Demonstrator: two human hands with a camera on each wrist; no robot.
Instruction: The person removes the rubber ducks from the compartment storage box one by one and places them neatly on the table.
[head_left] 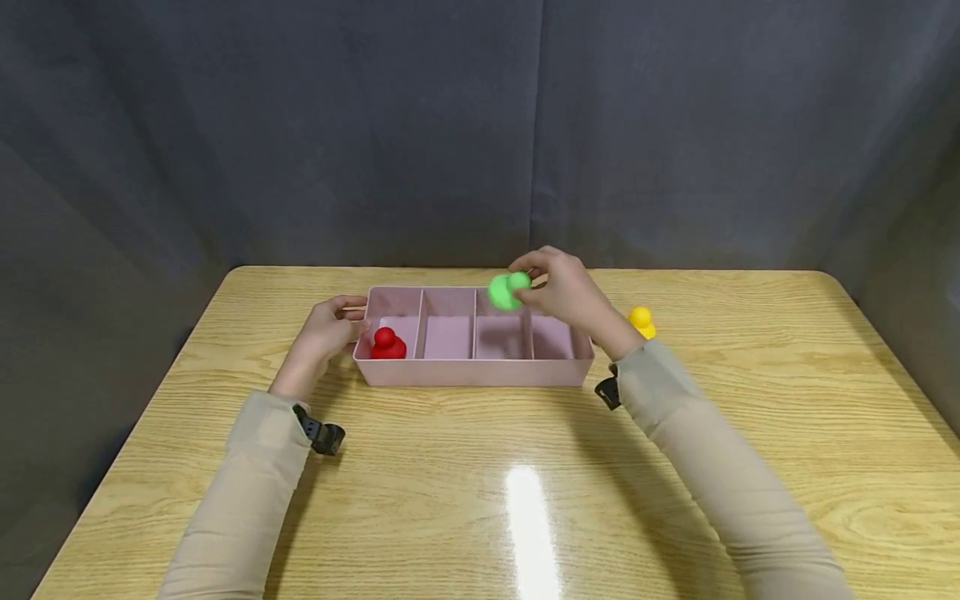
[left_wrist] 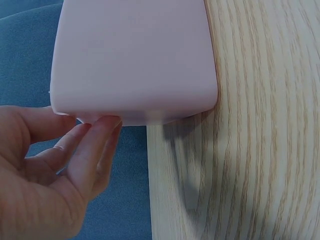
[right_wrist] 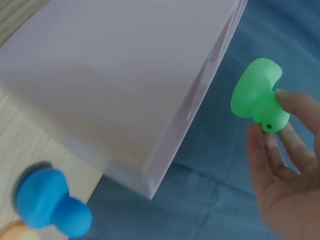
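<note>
Right hand (head_left: 572, 292) fingers being pinched on a green toy (head_left: 507, 290) over the pink tray (head_left: 472, 371), tray's end being touched by the left hand (head_left: 327, 331), fingers relaxed, on the counter (head_left: 480, 483).

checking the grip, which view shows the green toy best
The right wrist view: the green toy fills the frame, pinched by the right hand. The head view shows it small above the pink tray. The left wrist view misses it.
</note>
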